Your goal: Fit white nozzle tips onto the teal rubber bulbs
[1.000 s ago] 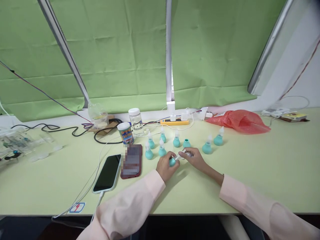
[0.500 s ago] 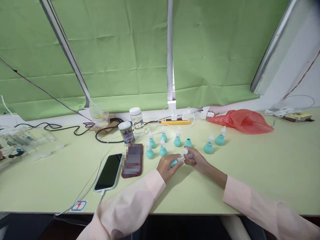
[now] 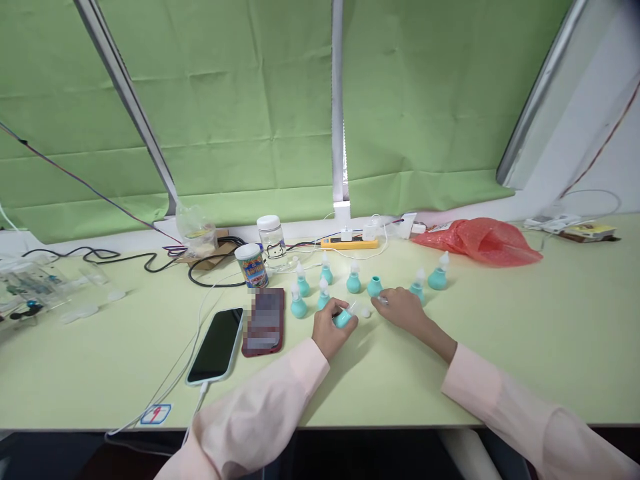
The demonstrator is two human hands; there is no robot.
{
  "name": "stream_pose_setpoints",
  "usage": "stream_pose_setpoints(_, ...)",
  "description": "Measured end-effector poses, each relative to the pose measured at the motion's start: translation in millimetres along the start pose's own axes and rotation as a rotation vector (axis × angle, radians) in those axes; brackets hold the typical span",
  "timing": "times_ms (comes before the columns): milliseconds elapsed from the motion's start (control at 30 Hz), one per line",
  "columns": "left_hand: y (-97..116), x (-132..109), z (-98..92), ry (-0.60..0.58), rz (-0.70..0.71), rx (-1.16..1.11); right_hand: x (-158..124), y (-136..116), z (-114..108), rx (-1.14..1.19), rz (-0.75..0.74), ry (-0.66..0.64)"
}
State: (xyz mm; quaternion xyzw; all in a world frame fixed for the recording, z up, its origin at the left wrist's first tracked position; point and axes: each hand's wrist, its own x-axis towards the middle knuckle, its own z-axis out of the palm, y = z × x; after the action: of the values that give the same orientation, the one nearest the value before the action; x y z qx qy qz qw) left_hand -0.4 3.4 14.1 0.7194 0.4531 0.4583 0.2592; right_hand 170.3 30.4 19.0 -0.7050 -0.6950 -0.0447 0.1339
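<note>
My left hand (image 3: 330, 330) is closed around a teal rubber bulb with a clear nozzle (image 3: 345, 316), held just above the pale green table (image 3: 525, 340). My right hand (image 3: 404, 310) lies a little to the right of it, fingers curled, pinching a small clear part (image 3: 382, 300) that I cannot make out well. A small white cap (image 3: 366, 312) lies on the table between the hands. Several more teal bulbs with white nozzles stand behind, among them one without a nozzle (image 3: 374, 287) and one at the far right (image 3: 439, 276).
A phone on a charging cable (image 3: 216, 345) and a dark red case (image 3: 264, 321) lie left of my hands. Behind stand a printed can (image 3: 251, 266), a clear jar (image 3: 271, 237), a yellow power strip (image 3: 350, 244) and a red plastic bag (image 3: 480, 241). Black cables trail at the back left.
My right hand has drawn away to the right from the bulb in my left hand, taking a small clear part with it. The left hand has stayed nearly in place.
</note>
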Motion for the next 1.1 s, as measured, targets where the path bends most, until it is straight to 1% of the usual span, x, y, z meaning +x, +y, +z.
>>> stream_pose_setpoints(133, 0, 0, 0.9, -0.01, -0.018, 0.045, 2, 4, 8, 0.012, -0.042, -0.095)
stream_pose_setpoints(200, 0, 0, 0.6, -0.013, -0.009, 0.048, 2, 4, 8, 0.043, -0.037, -0.097)
stream_pose_setpoints(233, 0, 0, 0.6, -0.014, -0.008, 0.043, 2, 4, 6, 0.061, -0.018, -0.07)
stream_pose_setpoints(300, 0, 1, 1.0, -0.024, -0.025, 0.013, 1, 3, 1, 0.131, 0.015, 0.041)
stream_pose_setpoints(333, -1, 1, 1.4, -0.035, -0.038, -0.012, -1, 2, -3, 0.198, 0.001, 0.105)
stream_pose_setpoints(367, -1, 1, 1.7, -0.05, -0.052, -0.043, -2, 0, -7, 0.294, -0.043, 0.155)
stream_pose_setpoints(400, -1, 0, 1.9, -0.067, -0.062, -0.075, -5, -1, -10, 0.414, -0.113, 0.174)
stream_pose_setpoints(433, -1, 0, 1.9, -0.083, -0.067, -0.109, -8, -3, -13, 0.543, -0.196, 0.161)
stream_pose_setpoints(500, 0, 0, 1.7, -0.11, -0.062, -0.17, -14, -9, -14, 0.775, -0.332, 0.07)
stream_pose_setpoints(567, 2, -1, 1.3, -0.146, -0.046, -0.226, -19, -15, -11, 0.92, -0.394, -0.045)
stream_pose_setpoints(633, 3, -1, 1.0, -0.202, -0.042, -0.264, -23, -19, -6, 0.993, -0.423, -0.128)
stream_pose_setpoints(733, 3, -2, 1.1, -0.272, -0.048, -0.261, -24, -22, 1, 1.038, -0.432, -0.2)
stream_pose_setpoints(800, 3, -2, 0.8, -0.3, -0.03, -0.218, -23, -21, 3, 1.047, -0.427, -0.208)
stream_pose_setpoints(900, 5, -3, -1.5, -0.343, 0.053, -0.07, -22, -19, 4, 1.006, -0.462, -0.188)
stream_pose_setpoints(1000, 9, -6, -4.8, -0.4, 0.145, 0.052, -24, -16, 5, 0.863, -0.523, -0.101)
stream_pose_setpoints(1067, 11, -8, -5.7, -0.428, 0.182, 0.069, -25, -14, 7, 0.756, -0.546, -0.009)
stream_pose_setpoints(1100, 12, -8, -5.5, -0.423, 0.19, 0.073, -25, -13, 8, 0.719, -0.545, 0.042)
